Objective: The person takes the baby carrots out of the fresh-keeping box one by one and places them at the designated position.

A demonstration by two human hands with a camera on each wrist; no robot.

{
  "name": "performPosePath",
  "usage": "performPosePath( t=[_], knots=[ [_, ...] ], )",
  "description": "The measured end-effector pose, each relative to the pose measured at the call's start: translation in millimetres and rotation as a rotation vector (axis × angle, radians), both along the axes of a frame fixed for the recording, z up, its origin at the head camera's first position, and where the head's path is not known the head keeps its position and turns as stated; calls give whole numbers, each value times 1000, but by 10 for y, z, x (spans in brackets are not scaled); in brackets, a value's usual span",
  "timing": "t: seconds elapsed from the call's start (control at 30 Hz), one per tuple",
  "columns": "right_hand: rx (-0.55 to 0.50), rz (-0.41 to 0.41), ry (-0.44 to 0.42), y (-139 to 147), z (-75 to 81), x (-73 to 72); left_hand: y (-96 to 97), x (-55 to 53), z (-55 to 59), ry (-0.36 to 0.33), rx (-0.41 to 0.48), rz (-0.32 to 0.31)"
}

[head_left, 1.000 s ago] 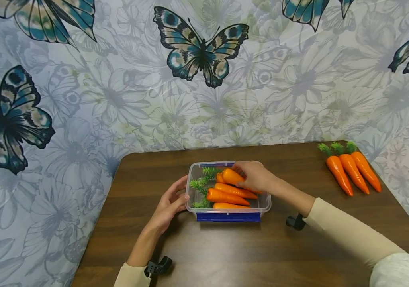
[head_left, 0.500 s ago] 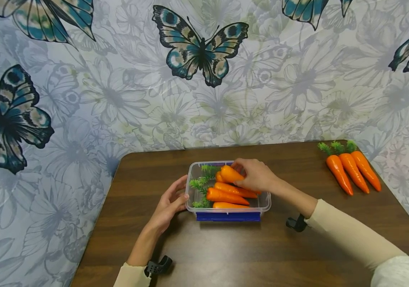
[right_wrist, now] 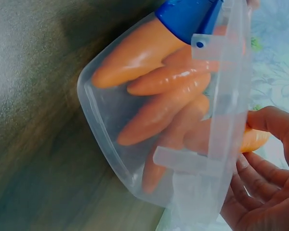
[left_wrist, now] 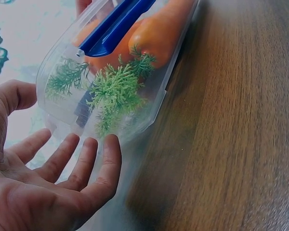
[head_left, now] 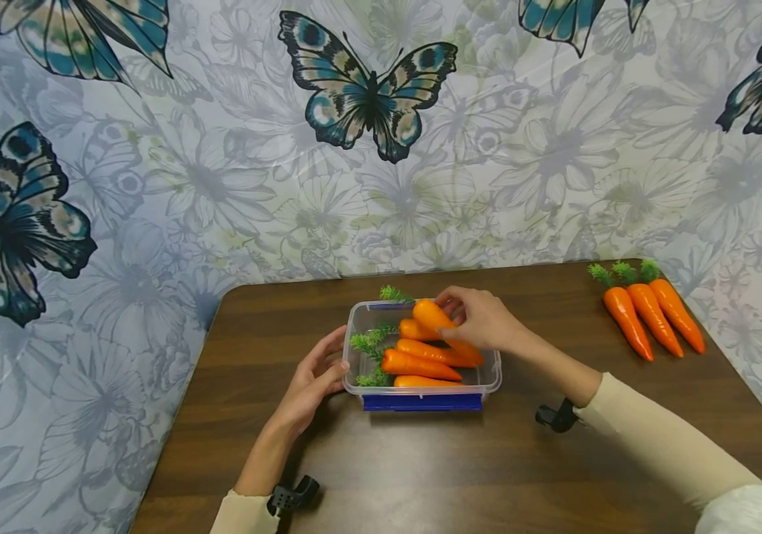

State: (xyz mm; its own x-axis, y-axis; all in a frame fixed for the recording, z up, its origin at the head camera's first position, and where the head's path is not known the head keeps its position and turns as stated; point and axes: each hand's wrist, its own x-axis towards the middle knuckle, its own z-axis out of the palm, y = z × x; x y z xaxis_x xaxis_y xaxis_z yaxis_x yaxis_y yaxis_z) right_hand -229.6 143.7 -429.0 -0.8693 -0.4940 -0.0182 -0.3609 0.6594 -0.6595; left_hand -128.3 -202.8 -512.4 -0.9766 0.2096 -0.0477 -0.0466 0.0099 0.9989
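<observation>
In the head view, a clear plastic food container (head_left: 493,380) with blue clips (head_left: 422,403) stands on the table, holding several orange carrots (head_left: 421,364) with feathery green tops. My right hand (head_left: 479,317) pinches one carrot (head_left: 430,315) by its body at the back of the container. That carrot's thick end is raised, its top showing above the rear rim; its tip is partly hidden by the fingers. My left hand (head_left: 310,380) stays at the container's left end, thumb at the wall and fingers spread, as the left wrist view shows. Through the wall, the right wrist view shows carrot tips (right_wrist: 159,113).
Three more carrots (head_left: 653,319) lie side by side at the table's back right corner. The brown wooden table (head_left: 421,475) meets a butterfly-patterned wall covering (head_left: 381,215) along its back edge. Black bands (head_left: 294,495) are on both wrists.
My right hand has risen a little, lifting the pinched carrot's thick end and green top above the rear rim. My left hand has kept its place at the container's left end.
</observation>
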Motion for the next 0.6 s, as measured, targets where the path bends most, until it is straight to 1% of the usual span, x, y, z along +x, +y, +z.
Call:
performPosePath(
  t=[0.27, 0.5, 0.6],
  knots=[
    [-84, -35, -16, 140, 73, -8, 2, 0, 10, -4, 0, 4],
    [-105, -75, -37, 309, 117, -14, -5, 3, 1, -8, -5, 8],
    [-134, -84, -51, 396, 134, -8, -3, -4, -8, -6, -10, 6]
  ],
)
